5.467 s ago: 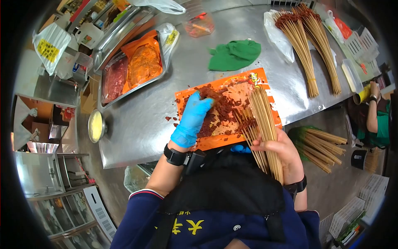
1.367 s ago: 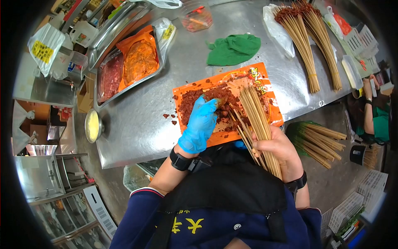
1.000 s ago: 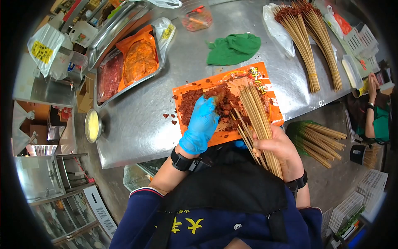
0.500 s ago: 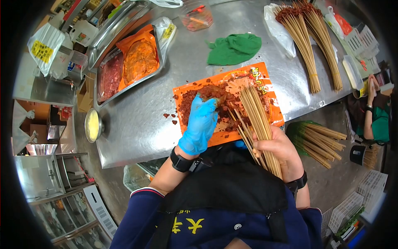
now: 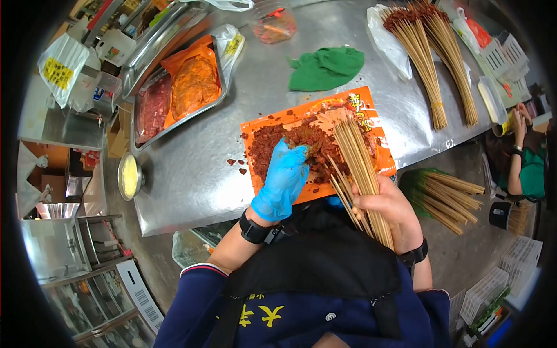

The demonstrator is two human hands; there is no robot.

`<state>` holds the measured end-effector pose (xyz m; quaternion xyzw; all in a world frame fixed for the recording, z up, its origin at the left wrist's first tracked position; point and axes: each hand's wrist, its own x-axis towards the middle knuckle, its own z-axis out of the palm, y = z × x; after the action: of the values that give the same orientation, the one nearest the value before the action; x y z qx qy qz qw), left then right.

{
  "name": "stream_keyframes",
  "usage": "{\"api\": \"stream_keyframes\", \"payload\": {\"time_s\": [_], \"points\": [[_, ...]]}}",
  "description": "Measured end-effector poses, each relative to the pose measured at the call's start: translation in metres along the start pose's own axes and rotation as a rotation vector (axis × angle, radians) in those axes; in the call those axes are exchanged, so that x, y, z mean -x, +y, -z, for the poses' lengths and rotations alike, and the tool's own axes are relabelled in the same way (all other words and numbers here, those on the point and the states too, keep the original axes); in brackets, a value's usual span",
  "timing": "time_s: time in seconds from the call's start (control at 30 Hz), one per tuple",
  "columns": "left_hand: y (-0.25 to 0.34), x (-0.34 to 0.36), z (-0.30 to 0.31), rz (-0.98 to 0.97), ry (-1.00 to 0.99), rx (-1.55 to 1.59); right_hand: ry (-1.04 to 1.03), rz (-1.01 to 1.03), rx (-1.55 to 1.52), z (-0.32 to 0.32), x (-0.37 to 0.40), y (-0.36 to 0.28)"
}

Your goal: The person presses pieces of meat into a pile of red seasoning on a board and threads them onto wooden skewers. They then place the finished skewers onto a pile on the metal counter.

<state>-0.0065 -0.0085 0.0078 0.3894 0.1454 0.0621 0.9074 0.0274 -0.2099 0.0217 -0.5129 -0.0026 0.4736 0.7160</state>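
Note:
My left hand [image 5: 282, 181], in a blue glove, reaches into the dark red meat pieces [image 5: 267, 145]; its fingers are bent and pressed together at the meat near the skewer tips, and what they pinch is too small to name. The meat lies spread on an orange printed sheet [image 5: 378, 136]. My bare right hand [image 5: 390, 207] is closed around a thick bundle of wooden skewers [image 5: 361, 165], with a few thinner sticks splayed out toward the meat. The bundle lies over the right half of the sheet.
A steel tray [image 5: 223, 95] of meat stands at the upper left, a bowl of yellow stuff [image 5: 130, 176] at the left edge. Beyond the sheet lies a green cloth [image 5: 326, 68]. Loaded skewers [image 5: 426, 75] lie upper right; more sticks [image 5: 447, 197] stand below. A co-worker's arm [image 5: 515, 156] shows far right.
My left hand has moved slightly right and down, nearer the skewer tips, uncovering more meat behind it. My right hand keeps its hold on the bundle.

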Motion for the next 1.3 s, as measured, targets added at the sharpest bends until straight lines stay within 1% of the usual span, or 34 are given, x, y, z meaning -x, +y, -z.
{"api": "stream_keyframes", "payload": {"time_s": [0.13,0.2,0.33,0.4,0.43,0.5,0.63,0.73,0.8,0.83,0.9,0.93,1.0,1.1,1.13,1.17,1.2,1.23,1.27,1.3], "points": [[-0.002,0.002,0.011,0.015,0.002,-0.042,0.005,-0.026,0.003,0.001,0.0,-0.001],[-0.003,0.0,0.012,0.058,0.035,0.052,0.0,-0.03,0.009,0.001,0.001,-0.002],[0.001,-0.002,0.009,0.079,0.023,0.094,-0.004,-0.028,0.002,0.001,0.0,-0.001],[0.002,0.0,0.008,0.104,0.007,-0.017,-0.006,-0.035,0.005,0.0,0.0,0.0],[0.002,-0.001,0.008,0.104,0.008,-0.017,-0.009,-0.028,-0.007,-0.001,0.001,-0.001],[0.003,-0.003,0.008,0.182,0.054,-0.027,-0.01,-0.02,-0.02,-0.002,0.001,-0.001],[0.003,-0.001,0.005,0.186,0.058,-0.078,0.01,-0.019,-0.016,-0.003,0.0,0.0],[0.001,-0.002,0.008,0.178,0.104,-0.071,0.0,-0.018,0.009,0.001,-0.002,0.002],[-0.002,-0.001,0.021,0.225,-0.042,-0.112,-0.006,-0.013,0.03,0.002,-0.002,0.0],[-0.004,0.0,0.022,0.225,-0.043,-0.112,0.015,-0.028,0.045,0.0,0.0,-0.003],[-0.004,0.001,0.02,0.26,-0.014,-0.293,0.036,-0.042,0.059,-0.001,0.0,-0.004],[-0.001,0.003,0.016,0.261,-0.013,-0.293,0.041,-0.037,0.055,0.0,0.0,-0.003],[0.007,0.007,0.005,0.32,-0.011,-0.509,0.045,-0.032,0.053,0.0,-0.001,-0.003],[0.007,0.006,0.008,0.315,-0.023,-0.584,0.047,-0.02,0.099,0.001,-0.002,-0.003],[0.006,0.005,0.007,0.314,-0.024,-0.583,0.083,0.07,0.133,0.002,-0.002,-0.001],[0.004,0.005,0.004,0.258,-0.049,-0.566,0.116,0.159,0.17,0.004,-0.002,0.0],[0.002,0.005,0.003,0.202,-0.071,-0.549,0.112,0.158,0.171,0.005,0.0,-0.003],[-0.001,0.003,0.007,0.201,-0.068,-0.55,0.076,0.084,0.076,0.007,0.004,-0.008],[-0.007,0.0,0.014,0.231,-0.066,-0.603,0.043,0.01,-0.019,0.008,0.006,-0.011],[-0.011,-0.002,0.016,0.263,-0.066,-0.654,0.045,0.009,-0.02,0.008,0.007,-0.011]]}}
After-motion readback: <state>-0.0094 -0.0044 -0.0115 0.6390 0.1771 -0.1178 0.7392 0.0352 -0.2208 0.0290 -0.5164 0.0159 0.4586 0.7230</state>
